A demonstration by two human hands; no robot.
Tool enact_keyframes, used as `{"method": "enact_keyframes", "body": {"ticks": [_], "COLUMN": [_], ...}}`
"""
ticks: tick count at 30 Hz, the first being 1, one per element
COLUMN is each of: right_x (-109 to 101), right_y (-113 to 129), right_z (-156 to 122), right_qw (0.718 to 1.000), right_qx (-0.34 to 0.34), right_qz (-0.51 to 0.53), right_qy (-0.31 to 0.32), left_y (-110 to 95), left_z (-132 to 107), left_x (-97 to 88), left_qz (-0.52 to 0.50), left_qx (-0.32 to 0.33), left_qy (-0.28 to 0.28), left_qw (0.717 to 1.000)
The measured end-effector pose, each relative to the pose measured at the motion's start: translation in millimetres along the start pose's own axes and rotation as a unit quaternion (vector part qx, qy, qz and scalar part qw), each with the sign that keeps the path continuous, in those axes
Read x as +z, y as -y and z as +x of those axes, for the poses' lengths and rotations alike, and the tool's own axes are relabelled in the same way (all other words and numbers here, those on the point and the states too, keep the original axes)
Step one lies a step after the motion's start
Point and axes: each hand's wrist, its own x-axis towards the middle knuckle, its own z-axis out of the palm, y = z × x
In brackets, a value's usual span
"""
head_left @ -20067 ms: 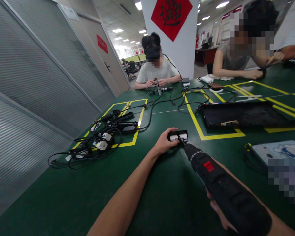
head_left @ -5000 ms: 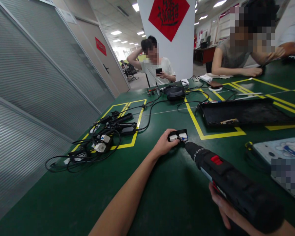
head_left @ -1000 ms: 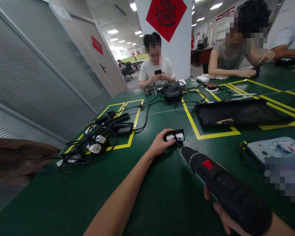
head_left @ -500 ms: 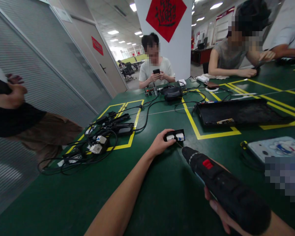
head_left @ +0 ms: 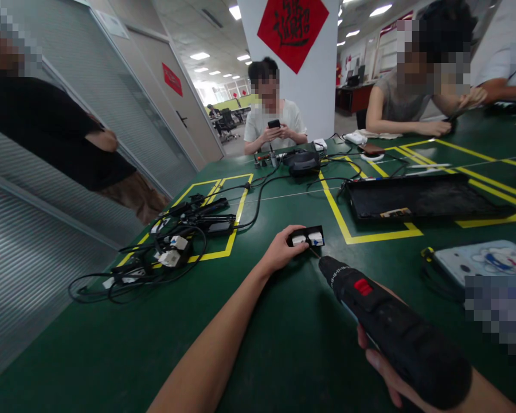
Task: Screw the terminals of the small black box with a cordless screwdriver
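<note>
My left hand [head_left: 280, 250] grips the left end of a small black adapter [head_left: 308, 236] with white labels, pressing it onto the green table [head_left: 112, 344]. My right hand [head_left: 389, 378] holds a black electric screwdriver [head_left: 387, 327] with a red switch. Its thin bit points at the adapter's near edge, just below it; whether the tip touches is unclear.
A tangle of black adapters and cables [head_left: 172, 246] lies left inside yellow tape. A black tray [head_left: 425, 198] sits at right, a phone [head_left: 485, 261] nearer. A person in black [head_left: 55, 137] stands at left; other people sit across the table.
The person in black at the left has walked further along the table's left side. My hands, the adapter and the screwdriver have barely moved.
</note>
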Motion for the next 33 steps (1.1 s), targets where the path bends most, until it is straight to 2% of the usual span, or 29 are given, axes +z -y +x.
{"method": "enact_keyframes", "body": {"ticks": [9,14,19,22,25,29,33], "right_x": [-1,-11,-18,-18,-17,-18,-22], "right_y": [6,9,3,5,16,29,29], "right_z": [1,3,8,8,2,-8,-8], "right_qw": [0.998,1.000,0.999,0.999,0.999,0.995,0.993], "right_qx": [0.033,-0.004,-0.028,-0.017,0.002,0.049,0.064], "right_qz": [0.057,0.020,-0.010,-0.031,-0.041,-0.072,-0.072], "right_qy": [-0.011,0.022,0.026,0.041,0.028,0.049,0.066], "left_y": [2,4,7,8,8,7,6], "left_z": [2,6,12,14,14,14,14], "left_x": [-0.1,-0.2,-0.2,-0.1,-0.3,-0.6,-0.4], "left_qz": [-0.013,-0.029,-0.031,-0.034,-0.031,-0.025,-0.018], "left_qx": [-0.004,-0.013,-0.007,0.002,0.006,0.005,0.003], "left_qy": [0.006,0.009,0.011,0.013,0.012,0.013,0.008], "left_qw": [1.000,0.999,0.999,0.999,0.999,1.000,1.000]}}
